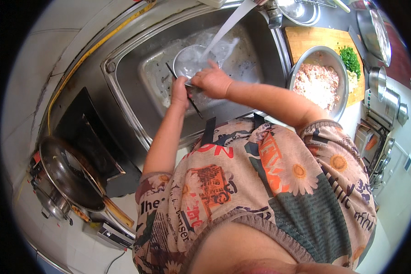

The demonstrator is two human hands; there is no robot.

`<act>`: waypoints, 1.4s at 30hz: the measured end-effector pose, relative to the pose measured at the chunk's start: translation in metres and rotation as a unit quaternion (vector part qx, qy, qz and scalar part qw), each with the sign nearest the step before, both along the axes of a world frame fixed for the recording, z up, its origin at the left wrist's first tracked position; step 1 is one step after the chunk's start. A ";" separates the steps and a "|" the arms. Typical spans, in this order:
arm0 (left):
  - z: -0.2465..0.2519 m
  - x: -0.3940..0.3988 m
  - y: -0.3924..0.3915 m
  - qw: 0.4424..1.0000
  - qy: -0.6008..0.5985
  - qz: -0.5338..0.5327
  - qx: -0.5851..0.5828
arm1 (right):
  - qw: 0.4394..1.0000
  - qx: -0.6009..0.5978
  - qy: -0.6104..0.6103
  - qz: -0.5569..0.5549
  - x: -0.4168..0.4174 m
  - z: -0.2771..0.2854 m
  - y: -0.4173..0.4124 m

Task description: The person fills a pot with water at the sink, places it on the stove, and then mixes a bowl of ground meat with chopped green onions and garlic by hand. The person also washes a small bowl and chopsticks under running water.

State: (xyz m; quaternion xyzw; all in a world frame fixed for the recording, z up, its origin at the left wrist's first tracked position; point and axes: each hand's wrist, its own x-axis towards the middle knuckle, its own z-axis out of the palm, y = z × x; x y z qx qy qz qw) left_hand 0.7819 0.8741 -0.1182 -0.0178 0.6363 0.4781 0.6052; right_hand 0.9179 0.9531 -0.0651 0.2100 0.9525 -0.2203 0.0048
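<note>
In the sink, a round metal bowl [184, 59] tilts under a stream of water [222, 32]. My left hand [180, 93] grips its near rim, with a dark thin stick, probably a chopstick [170, 69], held against it. The stick slants past both sides of that hand. My right hand [213, 82] is at the bowl's near rim, its fingers bent and one fingertip raised over the bowl. Blur and overlap hide what its fingers close on. Water splashes onto the stainless steel sink [257, 70] beyond the bowl.
On the right, a metal basin [344, 85] of minced meat [315, 82] overlaps a wooden cutting board [304, 36] bearing chopped greens [350, 61]. The faucet [274, 19] stands at the sink's far right corner. A wok [66, 174] rests at left, below a yellow hose [99, 42].
</note>
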 end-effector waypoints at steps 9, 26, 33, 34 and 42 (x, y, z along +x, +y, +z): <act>0.011 -0.068 0.010 0.984 -0.083 -0.154 -0.034 | 0.964 -0.247 -0.026 0.098 0.012 0.027 0.049; 0.058 -0.013 0.022 0.983 -0.076 -0.042 0.161 | 0.688 -0.579 0.198 -0.390 0.018 0.014 0.073; 0.062 0.002 0.017 0.988 -0.025 -0.049 0.144 | 0.975 -0.083 0.208 0.006 0.004 0.047 0.041; 0.055 -0.001 0.014 0.987 -0.040 -0.058 0.141 | 0.970 -0.104 0.220 -0.018 0.003 0.039 0.044; 0.042 -0.014 0.009 0.931 -0.278 0.119 0.206 | 0.519 -0.660 0.235 -0.489 0.017 -0.029 0.083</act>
